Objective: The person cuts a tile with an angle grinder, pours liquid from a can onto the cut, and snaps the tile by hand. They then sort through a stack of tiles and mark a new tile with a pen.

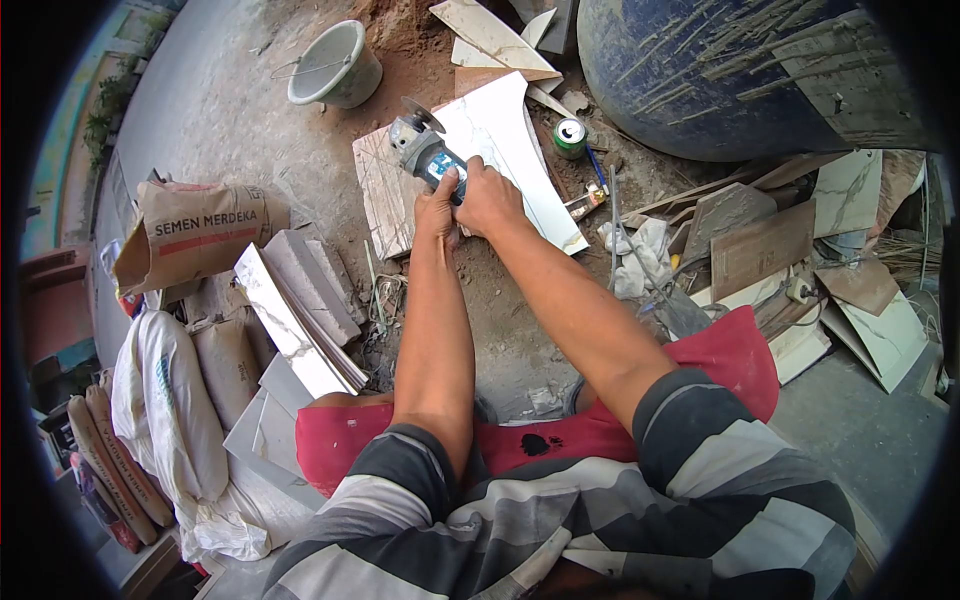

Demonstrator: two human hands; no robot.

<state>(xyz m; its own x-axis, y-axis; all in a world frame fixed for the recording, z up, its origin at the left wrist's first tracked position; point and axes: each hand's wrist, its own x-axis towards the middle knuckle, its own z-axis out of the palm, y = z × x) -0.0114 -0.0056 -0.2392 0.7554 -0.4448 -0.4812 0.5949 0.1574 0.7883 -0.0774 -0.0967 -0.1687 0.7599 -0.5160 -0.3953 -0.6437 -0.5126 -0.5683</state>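
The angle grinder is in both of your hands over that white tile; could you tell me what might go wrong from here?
1. Both hands, left hand and right hand, are bare and sit close behind the disc of the angle grinder; a slip or kickback could cut them.
2. The white tile lies loose on another slab on rough ground, so it may shift or crack.
3. Cables and a can lie beside the tile and could snag.

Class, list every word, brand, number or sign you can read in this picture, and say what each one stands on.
"SEMEN MERDEKA": on the brown paper cement bag at left.
Blue label on the angle grinder, held by both hands: too small to read.
Print on the white sack: too blurred to read.
Green can: no readable text.
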